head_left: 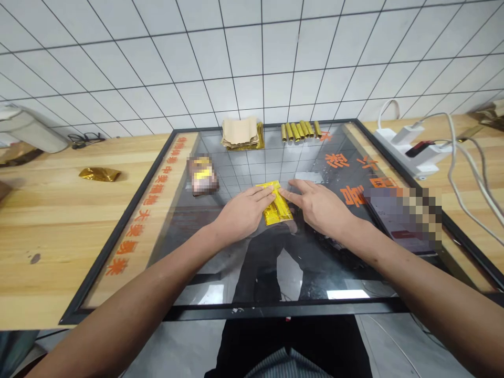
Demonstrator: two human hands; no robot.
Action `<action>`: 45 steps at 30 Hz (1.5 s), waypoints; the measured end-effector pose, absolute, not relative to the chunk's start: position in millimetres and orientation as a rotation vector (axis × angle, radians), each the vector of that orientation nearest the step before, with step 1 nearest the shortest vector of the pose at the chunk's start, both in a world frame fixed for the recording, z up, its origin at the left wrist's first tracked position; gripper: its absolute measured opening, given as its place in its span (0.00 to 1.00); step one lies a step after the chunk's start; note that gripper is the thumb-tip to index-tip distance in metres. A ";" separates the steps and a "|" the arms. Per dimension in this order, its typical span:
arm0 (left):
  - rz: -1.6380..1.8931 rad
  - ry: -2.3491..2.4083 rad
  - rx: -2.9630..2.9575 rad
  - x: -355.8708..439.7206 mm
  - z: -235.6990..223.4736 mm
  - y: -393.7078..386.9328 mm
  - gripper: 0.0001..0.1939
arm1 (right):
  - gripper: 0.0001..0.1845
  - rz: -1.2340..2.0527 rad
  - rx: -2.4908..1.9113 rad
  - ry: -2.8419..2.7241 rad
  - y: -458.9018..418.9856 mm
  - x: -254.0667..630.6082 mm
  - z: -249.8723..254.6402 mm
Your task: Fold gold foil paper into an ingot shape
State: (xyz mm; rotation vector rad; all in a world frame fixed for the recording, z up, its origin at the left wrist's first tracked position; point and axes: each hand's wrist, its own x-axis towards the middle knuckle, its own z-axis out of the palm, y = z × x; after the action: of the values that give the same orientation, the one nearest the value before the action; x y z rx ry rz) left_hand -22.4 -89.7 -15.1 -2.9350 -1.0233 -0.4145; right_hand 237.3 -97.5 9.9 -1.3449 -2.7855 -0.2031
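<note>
A folded sheet of shiny gold foil paper (276, 207) lies on the glossy black board (275, 262) in front of me. My left hand (240, 212) rests on its left edge, fingers bent and pressing down on the paper. On the paper's right side, my right hand (318, 205) lies with its fingers stretched out flat and the fingertips touching the top edge. At the far edge of the board sit a stack of tan and gold paper sheets (241, 133) and a row of several rolled gold tubes (300, 130).
The black-framed board with orange characters lies on a wooden table (51, 220). A crumpled gold scrap (99, 174) sits on the wood at left. A white power strip (409, 152) with cables is at right. White tiled wall behind.
</note>
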 end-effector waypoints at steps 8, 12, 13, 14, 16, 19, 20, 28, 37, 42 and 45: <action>-0.393 -1.064 -2.950 -22.3 -16.0 -89.6 0.25 | 0.34 -0.213 -1.237 -2.791 -128.9 248.2 13.4; -0.366 -1.069 -2.947 -22.0 -15.1 -90.3 0.25 | 0.33 -0.259 -1.207 -2.803 -145.9 250.1 12.9; -0.358 -1.069 -2.941 -21.8 -14.7 -90.6 0.25 | 0.33 -0.260 -1.193 -2.806 -149.9 250.5 12.9; -0.351 -1.066 -2.932 -21.5 -14.3 -90.9 0.25 | 0.33 -0.258 -1.182 -2.804 -153.6 251.0 12.9; -0.339 -1.056 -2.910 -21.0 -13.5 -91.3 0.25 | 0.33 -0.264 -1.171 -2.804 -159.8 252.0 12.5; -0.312 -1.035 -2.888 -20.7 -12.2 -91.3 0.25 | 0.34 -0.292 -1.156 -2.825 -165.5 252.8 11.4; -0.304 -1.027 -2.889 -20.8 -11.7 -91.1 0.25 | 0.35 -0.296 -1.152 -2.830 -166.5 252.9 11.0; -0.282 -0.958 -2.876 -22.3 -11.8 -89.3 0.25 | 0.35 -0.175 -1.129 -2.813 -158.9 256.3 20.5; -0.379 -1.028 -2.867 -22.6 -14.6 -91.9 0.25 | 0.33 0.130 -1.169 -2.607 -78.7 232.4 34.3; -0.346 -1.012 -2.889 -26.2 -14.8 -88.8 0.26 | 0.33 0.138 -1.154 -2.624 -45.6 222.9 13.2; -0.322 -0.995 -2.879 -26.5 -15.3 -88.6 0.26 | 0.34 0.066 -1.122 -2.662 -40.5 222.7 4.3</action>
State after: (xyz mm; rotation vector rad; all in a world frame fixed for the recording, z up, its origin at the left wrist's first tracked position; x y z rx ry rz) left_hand -26.5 -88.6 -15.3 -2.8793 -0.9953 -0.3220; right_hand 222.7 -40.5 4.3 -1.1221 -2.6619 0.0665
